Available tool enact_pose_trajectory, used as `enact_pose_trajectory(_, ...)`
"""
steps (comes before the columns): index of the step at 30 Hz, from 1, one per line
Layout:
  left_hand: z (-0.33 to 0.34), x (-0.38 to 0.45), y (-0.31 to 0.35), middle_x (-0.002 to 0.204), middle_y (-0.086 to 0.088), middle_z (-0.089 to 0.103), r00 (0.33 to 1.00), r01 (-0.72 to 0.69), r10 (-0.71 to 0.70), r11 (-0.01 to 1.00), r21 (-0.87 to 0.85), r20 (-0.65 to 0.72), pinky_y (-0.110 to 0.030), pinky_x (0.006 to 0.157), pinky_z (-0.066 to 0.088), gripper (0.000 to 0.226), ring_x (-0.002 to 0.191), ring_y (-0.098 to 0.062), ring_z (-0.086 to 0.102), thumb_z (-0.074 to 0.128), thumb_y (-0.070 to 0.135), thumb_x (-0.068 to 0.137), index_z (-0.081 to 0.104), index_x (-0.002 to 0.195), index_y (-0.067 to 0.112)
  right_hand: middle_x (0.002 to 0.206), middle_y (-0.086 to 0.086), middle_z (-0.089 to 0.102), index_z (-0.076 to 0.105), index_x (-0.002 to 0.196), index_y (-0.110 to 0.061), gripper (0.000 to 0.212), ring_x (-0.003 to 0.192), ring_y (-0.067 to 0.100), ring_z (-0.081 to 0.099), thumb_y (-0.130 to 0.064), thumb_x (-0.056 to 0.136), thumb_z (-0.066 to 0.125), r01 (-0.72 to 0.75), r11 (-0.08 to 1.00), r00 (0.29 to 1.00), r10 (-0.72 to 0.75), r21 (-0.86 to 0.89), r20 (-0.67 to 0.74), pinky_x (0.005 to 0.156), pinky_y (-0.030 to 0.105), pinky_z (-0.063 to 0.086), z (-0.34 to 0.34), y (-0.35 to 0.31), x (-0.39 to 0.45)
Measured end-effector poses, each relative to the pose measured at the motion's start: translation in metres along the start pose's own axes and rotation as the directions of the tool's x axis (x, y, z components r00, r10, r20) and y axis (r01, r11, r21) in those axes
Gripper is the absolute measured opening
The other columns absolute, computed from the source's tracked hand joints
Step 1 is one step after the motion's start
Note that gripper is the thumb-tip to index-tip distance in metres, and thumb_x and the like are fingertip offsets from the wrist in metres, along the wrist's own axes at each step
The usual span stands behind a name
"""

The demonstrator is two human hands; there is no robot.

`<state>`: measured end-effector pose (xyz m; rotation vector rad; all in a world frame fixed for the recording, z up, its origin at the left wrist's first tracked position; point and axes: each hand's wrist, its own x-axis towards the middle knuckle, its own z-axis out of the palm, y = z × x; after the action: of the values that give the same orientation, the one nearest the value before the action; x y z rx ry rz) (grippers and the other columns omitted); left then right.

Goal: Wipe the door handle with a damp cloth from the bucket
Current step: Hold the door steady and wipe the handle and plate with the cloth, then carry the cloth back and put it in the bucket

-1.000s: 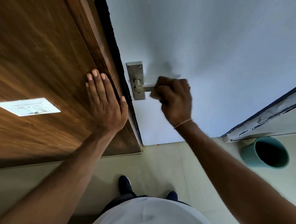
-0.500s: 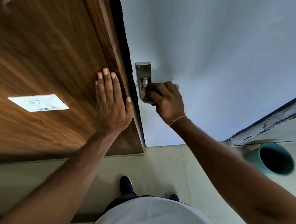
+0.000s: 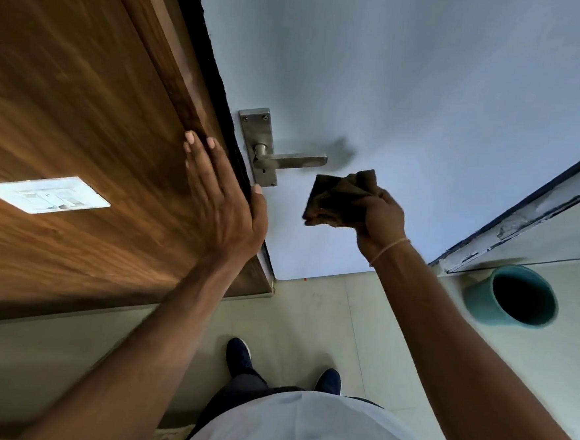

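1. Door handle (image 3: 287,160): a plain metal lever on a long back plate, fixed to the pale door (image 3: 411,91) close to its left edge. Nothing touches it at this moment; the whole lever and plate are in full sight.
2. Cloth (image 3: 338,197): a brown, crumpled rag, held in the air below and to the right of the lever's free end, near it but clearly apart.
3. Right hand (image 3: 383,219): fingers curled shut around one end of the cloth, the rest of the rag sticking out toward the handle.
4. Left hand (image 3: 223,201): spread flat, palm pressed on the brown wooden panel (image 3: 84,102) beside the door, thumb at the panel's dark edge just below the back plate. It holds nothing.
5. Bucket (image 3: 513,295): teal, standing on the tiled floor (image 3: 309,317) by the wall to the right, well apart from the handle. Whether it holds water cannot be told from here.
6. Progress, as a judgement: the cloth is out of the bucket and up at handle height, so the fetching is done. Whether the lever has been wiped cannot be read from the metal; no wet sheen is clear.
7. What may be left: more strokes over the lever and plate if needed, then the cloth back to the bucket.
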<state>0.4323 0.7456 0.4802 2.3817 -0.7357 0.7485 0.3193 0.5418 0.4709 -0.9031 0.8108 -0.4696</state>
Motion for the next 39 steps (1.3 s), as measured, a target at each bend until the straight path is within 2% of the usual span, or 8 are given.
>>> enact_pose_trajectory(6,0.01,-0.012,0.054,0.167,-0.027,0.032,0.973,-0.193,0.223,0.926,-0.324,0.058,-0.052,0.127,0.03,0.06,0.157,-0.039,0.032,0.052,0.025,0.104,0.044,0.156,-0.004,0.114,0.017,0.072,0.066,0.122,-0.007,0.034,0.098,0.03,0.07,-0.001,0.098,0.042,-0.287,0.818,0.953,0.192,0.498,0.235,0.078,0.038,0.063,-0.023,0.003,-0.023)
enact_pose_trajectory(9,0.02,-0.007,0.072,0.143,-0.008,0.061,0.958,0.092,0.093,0.797,-0.597,0.271,-0.039,0.114,0.046,0.045,0.135,-0.023,0.056,0.041,0.031,0.108,0.061,0.14,0.007,0.106,0.013,0.065,0.064,0.118,-0.007,0.026,0.078,0.023,0.069,-0.011,0.098,0.048,-0.295,0.753,0.947,0.149,0.589,0.285,0.061,0.029,0.059,-0.027,0.002,-0.031)
enact_pose_trajectory(12,0.029,0.009,0.087,0.118,-0.004,0.073,0.621,0.746,-0.167,0.426,-0.512,0.766,-0.041,0.097,0.054,0.035,0.113,-0.028,0.07,0.039,0.032,0.112,0.067,0.12,0.013,0.109,0.012,0.066,0.062,0.121,-0.011,0.028,0.086,0.025,0.07,-0.03,0.107,0.046,-0.257,0.746,0.955,0.1,0.614,0.279,0.072,0.032,0.06,-0.031,-0.005,-0.038)
enact_pose_trajectory(14,0.038,0.02,0.088,0.113,-0.009,0.078,0.34,0.906,-0.118,0.309,-0.291,0.933,-0.043,0.093,0.06,0.035,0.111,-0.034,0.074,0.045,0.034,0.113,0.069,0.119,0.01,0.118,0.014,0.067,0.064,0.126,-0.012,0.03,0.102,0.028,0.065,-0.031,0.105,0.053,-0.205,0.766,0.975,0.103,0.609,0.199,0.098,0.037,0.055,-0.041,-0.005,-0.042)
enact_pose_trajectory(19,0.047,0.028,0.112,0.104,-0.012,0.079,0.26,0.857,0.152,0.418,-0.3,0.954,-0.034,0.072,0.06,0.032,0.09,-0.028,0.074,0.057,0.033,0.102,0.077,0.11,0.009,0.135,0.017,0.063,0.065,0.13,-0.011,0.036,0.121,0.032,0.06,-0.024,0.104,0.045,-0.128,0.807,0.991,0.124,0.576,0.046,0.119,0.045,0.038,-0.059,0.001,-0.062)
enact_pose_trajectory(27,0.06,0.008,0.185,0.079,-0.002,0.077,0.084,0.743,0.313,0.614,-0.269,0.946,-0.029,0.063,0.06,0.019,0.071,-0.017,0.074,0.083,0.023,0.09,0.074,0.099,0.009,0.16,0.022,0.048,0.046,0.156,-0.005,0.097,0.151,0.039,0.042,-0.079,0.093,0.038,-0.069,0.62,0.997,0.029,0.782,0.064,0.128,0.056,0.025,-0.116,0.025,-0.108)
enact_pose_trajectory(32,0.089,-0.031,0.246,0.102,-0.009,0.081,0.007,0.689,0.243,0.702,-0.181,0.97,-0.032,0.07,0.065,0.044,0.098,-0.027,0.077,0.092,0.029,0.082,0.074,0.108,0.0,0.137,0.019,0.069,0.07,0.132,-0.009,0.058,0.126,0.038,0.064,-0.052,0.102,0.045,-0.044,0.699,0.971,0.199,0.714,-0.135,0.112,0.05,0.048,-0.176,0.027,-0.116)
enact_pose_trajectory(39,0.139,-0.091,0.334,0.113,-0.012,0.081,-0.211,0.714,0.092,0.695,0.089,0.973,-0.046,0.097,0.065,0.048,0.105,-0.03,0.077,0.095,0.03,0.077,0.077,0.118,0.01,0.134,0.017,0.071,0.068,0.135,-0.011,0.071,0.125,0.037,0.066,-0.065,0.105,0.031,-0.024,0.676,0.921,0.301,0.736,-0.247,0.111,0.048,0.049,-0.282,0.032,-0.131)
